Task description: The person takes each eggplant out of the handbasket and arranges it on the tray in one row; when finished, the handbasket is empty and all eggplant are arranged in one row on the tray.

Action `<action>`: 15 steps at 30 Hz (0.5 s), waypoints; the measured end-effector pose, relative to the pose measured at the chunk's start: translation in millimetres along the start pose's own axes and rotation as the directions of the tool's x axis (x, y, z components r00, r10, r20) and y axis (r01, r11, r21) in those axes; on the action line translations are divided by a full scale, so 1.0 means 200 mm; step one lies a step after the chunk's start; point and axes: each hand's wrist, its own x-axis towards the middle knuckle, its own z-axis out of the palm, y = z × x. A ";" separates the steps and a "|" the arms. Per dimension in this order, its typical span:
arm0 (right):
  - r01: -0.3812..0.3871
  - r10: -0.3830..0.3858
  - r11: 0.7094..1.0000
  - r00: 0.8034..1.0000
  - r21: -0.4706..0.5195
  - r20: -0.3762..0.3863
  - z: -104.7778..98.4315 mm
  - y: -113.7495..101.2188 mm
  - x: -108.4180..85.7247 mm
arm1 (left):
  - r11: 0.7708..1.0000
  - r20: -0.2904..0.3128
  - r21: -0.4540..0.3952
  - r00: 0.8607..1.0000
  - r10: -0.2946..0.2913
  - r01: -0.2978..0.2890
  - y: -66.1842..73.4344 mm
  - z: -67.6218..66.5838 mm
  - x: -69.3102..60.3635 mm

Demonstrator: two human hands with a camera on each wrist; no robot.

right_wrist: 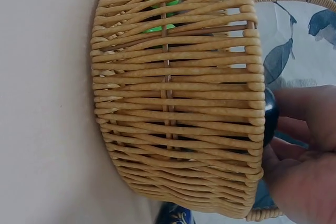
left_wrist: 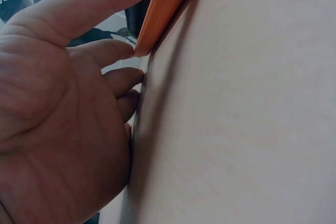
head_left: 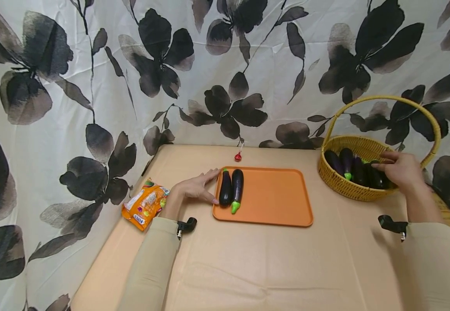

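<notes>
An orange tray (head_left: 271, 194) lies on the table with two dark eggplants, one (head_left: 225, 190) at its left edge and another (head_left: 238, 185) beside it. My left hand (head_left: 197, 187) rests at the tray's left edge, thumb and fingers spread; the left wrist view shows its palm (left_wrist: 63, 129) beside the rim. At the right, my right hand (head_left: 401, 169) reaches into a wicker basket (head_left: 343, 188) of several eggplants. Its fingers and thumb grip the end of an eggplant (right_wrist: 270, 116) just above the rim; the basket's weave hides the rest in the right wrist view.
An orange snack bag (head_left: 146, 204) lies left of my left forearm. A small red ornament (head_left: 238, 157) is behind the tray. The basket's tall handle (head_left: 384, 98) arches over its opening. Floral cloth (head_left: 225, 69) hangs behind the table.
</notes>
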 end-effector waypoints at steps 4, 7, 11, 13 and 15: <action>-0.016 0.015 0.999 1.000 0.034 0.024 0.00 0.01 0.01 | 1.000 0.009 -0.001 1.000 0.001 -0.001 0.00 0.00 0.00; -0.011 0.008 0.997 0.999 0.071 0.049 0.01 0.02 0.01 | 1.000 0.009 -0.008 1.000 -0.004 0.004 0.00 0.00 0.00; -0.013 0.003 0.991 0.997 0.130 0.077 0.02 0.04 0.02 | 1.000 0.008 -0.009 1.000 -0.005 0.006 0.00 -0.01 0.00; -0.030 0.020 0.987 0.998 0.159 0.063 0.03 0.05 0.02 | 1.000 0.011 -0.006 1.000 -0.005 0.005 -0.01 0.00 0.00; -0.051 0.044 0.983 0.998 0.178 0.043 0.04 0.06 0.02 | 1.000 0.015 -0.005 1.000 -0.004 0.004 -0.01 0.00 0.00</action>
